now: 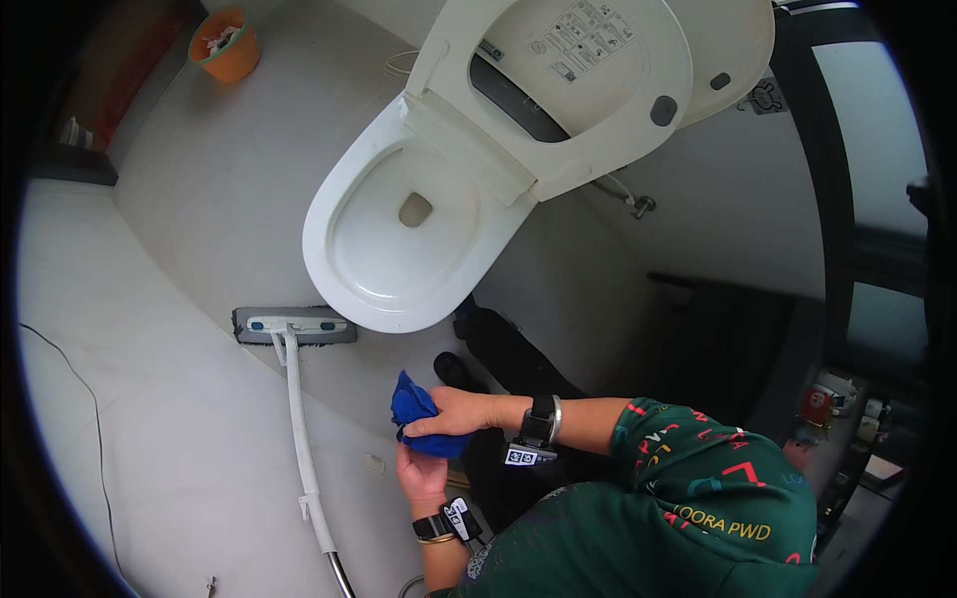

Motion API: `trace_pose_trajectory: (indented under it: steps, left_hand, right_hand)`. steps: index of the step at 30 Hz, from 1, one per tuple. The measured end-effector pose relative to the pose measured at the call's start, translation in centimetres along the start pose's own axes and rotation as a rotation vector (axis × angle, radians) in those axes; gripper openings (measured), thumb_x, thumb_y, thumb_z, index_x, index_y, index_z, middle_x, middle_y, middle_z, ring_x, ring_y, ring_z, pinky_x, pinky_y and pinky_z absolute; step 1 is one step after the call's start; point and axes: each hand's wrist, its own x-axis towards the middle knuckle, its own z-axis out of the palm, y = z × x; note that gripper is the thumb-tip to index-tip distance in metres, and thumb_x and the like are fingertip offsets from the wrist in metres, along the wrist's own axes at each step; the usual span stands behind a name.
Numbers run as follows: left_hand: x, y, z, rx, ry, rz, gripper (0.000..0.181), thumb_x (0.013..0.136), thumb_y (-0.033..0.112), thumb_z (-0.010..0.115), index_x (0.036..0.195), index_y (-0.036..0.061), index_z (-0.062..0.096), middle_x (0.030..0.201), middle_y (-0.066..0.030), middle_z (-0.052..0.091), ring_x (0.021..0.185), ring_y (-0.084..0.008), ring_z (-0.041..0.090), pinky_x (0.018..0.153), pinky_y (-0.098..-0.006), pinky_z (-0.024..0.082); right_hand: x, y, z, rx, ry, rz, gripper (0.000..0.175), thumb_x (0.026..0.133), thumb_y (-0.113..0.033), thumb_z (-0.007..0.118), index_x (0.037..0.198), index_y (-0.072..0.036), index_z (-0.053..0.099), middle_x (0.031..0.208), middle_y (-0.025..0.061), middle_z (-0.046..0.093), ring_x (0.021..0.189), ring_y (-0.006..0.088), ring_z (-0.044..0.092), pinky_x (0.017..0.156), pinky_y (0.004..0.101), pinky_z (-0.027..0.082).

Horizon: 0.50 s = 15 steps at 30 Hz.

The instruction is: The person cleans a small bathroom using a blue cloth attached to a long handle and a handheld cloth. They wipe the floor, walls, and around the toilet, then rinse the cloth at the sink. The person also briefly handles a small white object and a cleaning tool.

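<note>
A blue cloth [411, 400] is bunched up between my two hands, in front of my torso. My right hand [452, 411] grips it from above, with the thumb lying across the folds. Just below, my left hand [421, 472] holds the cloth's underside, its fingers partly hidden by the fabric. Beyond the hands stands a white toilet [318, 247] with its seat [669, 45] and lid [736, 52] raised. A flat mop head [295, 326] on a white and metal pole [303, 441] rests near the front of the bowl.
An orange bin [232, 56] holding some waste stands at the upper left. A water valve [641, 205] is on the wall right of the toilet. Dark-framed glass panels [871, 142] line the right side. A thin cable [97, 418] runs down the pale surface at left.
</note>
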Motion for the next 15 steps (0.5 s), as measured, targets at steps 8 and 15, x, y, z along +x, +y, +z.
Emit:
trace_pose_trajectory:
  steps: [8,15]
  left_hand:
    - [1.2,2.8,5.8,0.142,0.065,-0.025,0.038,0.097,0.028,0.055,0.132,0.0107,0.052,0.136,-0.0089,0.055,0.123,-0.0282,0.053,0.102,-0.0485,0.043]
    - [0.4,5.9,14.0,0.207,-0.024,-0.056,0.045,0.1,0.035,0.051,0.134,0.0055,0.05,0.139,-0.0128,0.053,0.125,-0.0289,0.052,0.104,-0.0473,0.044]
  right_hand:
    - [1.0,-4.4,-2.9,-0.14,0.381,-0.148,0.045,0.088,-0.041,0.071,0.1,0.002,0.065,0.093,0.0147,0.069,0.086,0.0217,0.066,0.081,0.0335,0.052]
    - [-2.5,-8.1,-7.5,0.277,0.433,-0.139,0.036,0.089,-0.026,0.074,0.109,0.002,0.065,0.096,0.0042,0.068,0.089,0.0133,0.061,0.086,0.03,0.05]
